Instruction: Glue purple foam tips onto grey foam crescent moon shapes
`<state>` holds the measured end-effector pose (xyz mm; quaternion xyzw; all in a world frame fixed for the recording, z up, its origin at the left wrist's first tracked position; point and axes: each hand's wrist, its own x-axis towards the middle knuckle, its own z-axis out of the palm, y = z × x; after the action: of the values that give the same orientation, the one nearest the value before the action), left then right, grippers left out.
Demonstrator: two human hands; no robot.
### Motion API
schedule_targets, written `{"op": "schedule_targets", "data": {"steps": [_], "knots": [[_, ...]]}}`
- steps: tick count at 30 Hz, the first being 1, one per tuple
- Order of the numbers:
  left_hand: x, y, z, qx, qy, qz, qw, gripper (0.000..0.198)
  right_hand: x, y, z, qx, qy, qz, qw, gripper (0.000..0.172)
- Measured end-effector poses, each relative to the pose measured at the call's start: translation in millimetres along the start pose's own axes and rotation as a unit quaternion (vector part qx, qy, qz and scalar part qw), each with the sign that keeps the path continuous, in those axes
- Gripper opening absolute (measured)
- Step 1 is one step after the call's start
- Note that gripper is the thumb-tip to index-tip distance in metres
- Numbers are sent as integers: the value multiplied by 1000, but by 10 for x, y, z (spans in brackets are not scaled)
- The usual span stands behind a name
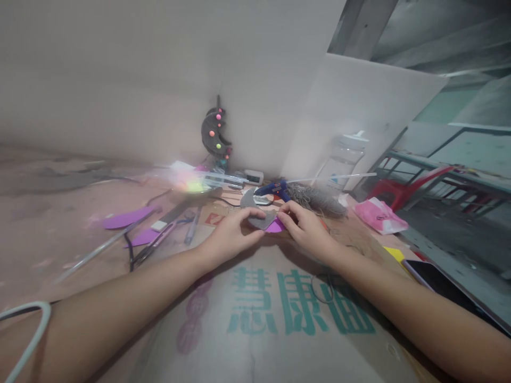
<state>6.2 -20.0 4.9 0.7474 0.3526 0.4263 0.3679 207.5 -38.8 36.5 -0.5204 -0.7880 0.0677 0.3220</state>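
My left hand (233, 231) and my right hand (305, 226) meet over a flattened cardboard sheet (279, 330) printed with green characters. Between them lies a small grey cut-out piece (263, 220) on top of a purple piece (276, 227). The fingers of both hands are curled and pinch the edges of these pieces, left hand on the grey one's left edge, right hand at its right side. A blue glue gun (273, 189) lies just beyond the hands.
Scissors (154, 247), purple scraps (125, 218), pens and glue sticks (223, 178) lie to the left. A dark crescent with coloured dots (215, 133) leans on the wall. A plastic jar (343, 159), grey yarn (317, 199), pink packet (381, 215) and phone (443, 282) are on the right.
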Motion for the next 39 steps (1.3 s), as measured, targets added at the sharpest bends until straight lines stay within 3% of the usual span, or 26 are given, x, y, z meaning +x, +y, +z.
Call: {"op": "schedule_targets", "data": {"steps": [28,34,39], "knots": [[-12,26,-18,21,-3,15,1000,28,5,-15,-1,12,-12,-2,1000,15],[24,-50,-52,-28,2,-7,1000,23,6,7,-3,12,-23,-12,1000,14],[54,-111,-64,-2,20,12,1000,18,21,47,12,40,-25,-13,999,13]]}}
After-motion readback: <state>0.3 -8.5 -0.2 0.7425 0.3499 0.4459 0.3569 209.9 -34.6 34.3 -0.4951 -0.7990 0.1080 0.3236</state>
